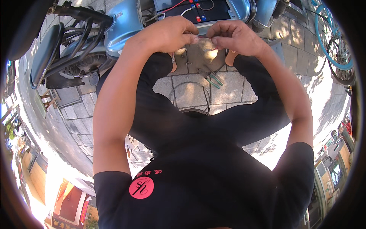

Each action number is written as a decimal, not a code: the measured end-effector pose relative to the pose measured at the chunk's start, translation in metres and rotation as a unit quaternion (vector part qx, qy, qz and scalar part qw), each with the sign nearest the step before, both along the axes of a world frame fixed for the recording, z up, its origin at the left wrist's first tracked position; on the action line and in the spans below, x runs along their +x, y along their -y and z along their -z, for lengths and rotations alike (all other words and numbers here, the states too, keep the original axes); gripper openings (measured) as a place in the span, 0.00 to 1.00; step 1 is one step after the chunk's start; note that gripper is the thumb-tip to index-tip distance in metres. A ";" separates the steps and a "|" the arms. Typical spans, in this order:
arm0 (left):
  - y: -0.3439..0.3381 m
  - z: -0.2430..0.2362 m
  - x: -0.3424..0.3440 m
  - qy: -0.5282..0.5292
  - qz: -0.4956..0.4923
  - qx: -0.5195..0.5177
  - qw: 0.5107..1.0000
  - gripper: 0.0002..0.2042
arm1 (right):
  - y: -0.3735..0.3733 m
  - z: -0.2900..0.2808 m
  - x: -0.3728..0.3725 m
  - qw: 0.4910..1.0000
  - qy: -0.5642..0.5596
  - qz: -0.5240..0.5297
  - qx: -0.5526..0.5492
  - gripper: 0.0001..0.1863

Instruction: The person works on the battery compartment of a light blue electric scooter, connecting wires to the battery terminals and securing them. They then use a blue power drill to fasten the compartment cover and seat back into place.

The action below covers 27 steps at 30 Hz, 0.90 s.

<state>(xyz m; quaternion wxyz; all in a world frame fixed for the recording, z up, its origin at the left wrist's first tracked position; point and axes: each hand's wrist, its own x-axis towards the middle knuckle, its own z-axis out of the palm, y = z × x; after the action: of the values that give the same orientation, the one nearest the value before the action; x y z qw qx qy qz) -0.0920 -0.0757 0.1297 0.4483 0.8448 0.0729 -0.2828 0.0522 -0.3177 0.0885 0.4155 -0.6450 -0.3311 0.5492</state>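
Observation:
Both hands meet in front of a blue scooter. Thumb and fingers of my left hand are pinched on one end of a short thin wire, which looks reddish. My right hand pinches the wire's other side, fingertips pressed together. Just beyond the hands lies a black battery in the scooter's open footboard, with red and blue terminals. Red, white and dark leads run over it. On the paving below my hands rest green-handled pliers.
A thin dark cable curls on the paving between my legs. The scooter's seat and rear wheel are at left. A light-blue bicycle wheel stands at right. Small bits lie near the pliers.

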 end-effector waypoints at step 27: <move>-0.041 -0.023 0.025 0.120 -0.475 -0.098 0.866 0.14 | 0.011 0.342 -0.160 0.897 0.322 -0.254 -0.168 0.17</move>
<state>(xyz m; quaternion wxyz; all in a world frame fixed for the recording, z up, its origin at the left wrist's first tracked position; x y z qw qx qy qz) -0.0670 -0.0345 0.1528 0.6145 0.6868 0.3832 0.0619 -0.1074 -0.3288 -0.2539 0.0185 -0.7408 -0.5021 0.4458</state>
